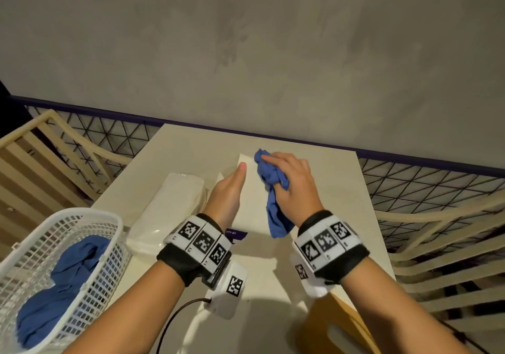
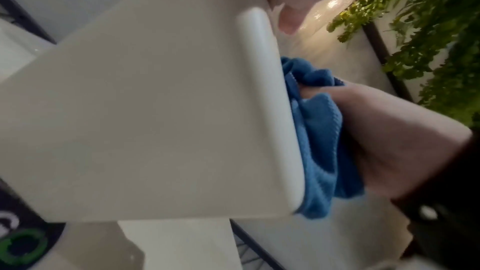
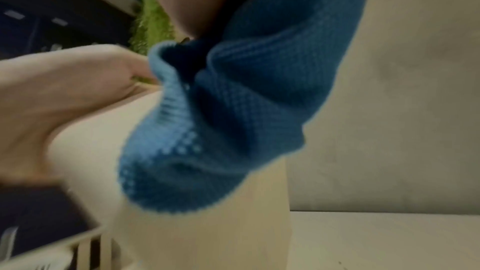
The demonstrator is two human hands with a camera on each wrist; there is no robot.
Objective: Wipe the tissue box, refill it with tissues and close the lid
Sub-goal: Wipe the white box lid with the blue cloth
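The white tissue box (image 1: 252,203) stands on the small table (image 1: 341,189). My left hand (image 1: 231,184) holds its left side, thumb lying along the top; the fingers are hidden behind the box. My right hand (image 1: 292,187) grips a bunched blue cloth (image 1: 270,178) and presses it on the box's top right. In the left wrist view the box wall (image 2: 155,110) fills the frame, with the cloth (image 2: 319,130) at its rounded edge. The right wrist view shows the cloth (image 3: 233,120) hanging over the box (image 3: 202,233).
A wrapped pack of white tissues (image 1: 175,203) lies left of the box. A white mesh basket (image 1: 90,244) with more blue cloth sits at the near left. A tan wooden piece with a slot (image 1: 336,326) lies at the table's near edge. Slatted chairs (image 1: 451,258) flank the table.
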